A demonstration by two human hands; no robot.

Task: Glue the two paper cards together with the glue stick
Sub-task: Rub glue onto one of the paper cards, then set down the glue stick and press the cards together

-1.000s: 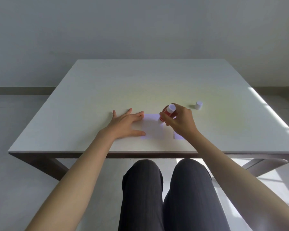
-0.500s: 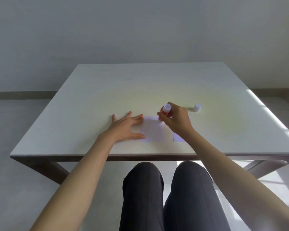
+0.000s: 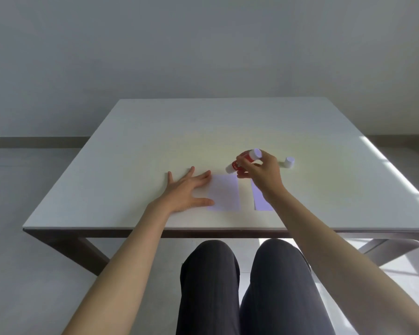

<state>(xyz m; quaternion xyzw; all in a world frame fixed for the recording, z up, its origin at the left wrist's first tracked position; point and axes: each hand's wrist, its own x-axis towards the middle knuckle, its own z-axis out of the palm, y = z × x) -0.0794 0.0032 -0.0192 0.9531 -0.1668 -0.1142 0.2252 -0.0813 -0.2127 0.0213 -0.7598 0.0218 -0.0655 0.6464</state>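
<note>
Two pale paper cards lie side by side near the table's front edge. The left card point(image 3: 224, 193) is fully visible; the right card point(image 3: 260, 200) is partly covered by my right forearm. My left hand point(image 3: 186, 192) lies flat with fingers spread, its fingertips and thumb touching the left card's left edge. My right hand point(image 3: 260, 174) holds the red glue stick point(image 3: 242, 163) tilted, its uncapped end just above the far right corner of the left card. The white cap point(image 3: 288, 162) stands on the table to the right of my right hand.
The white table point(image 3: 155, 131) stretches far beyond the cards, with its front edge close to my knees point(image 3: 242, 274). Sunlight falls across the table's right side. A grey wall stands behind.
My right hand has lifted the glue stick's tip off the left card and tilted it over toward the left. The left hand has stayed at the card's edge.
</note>
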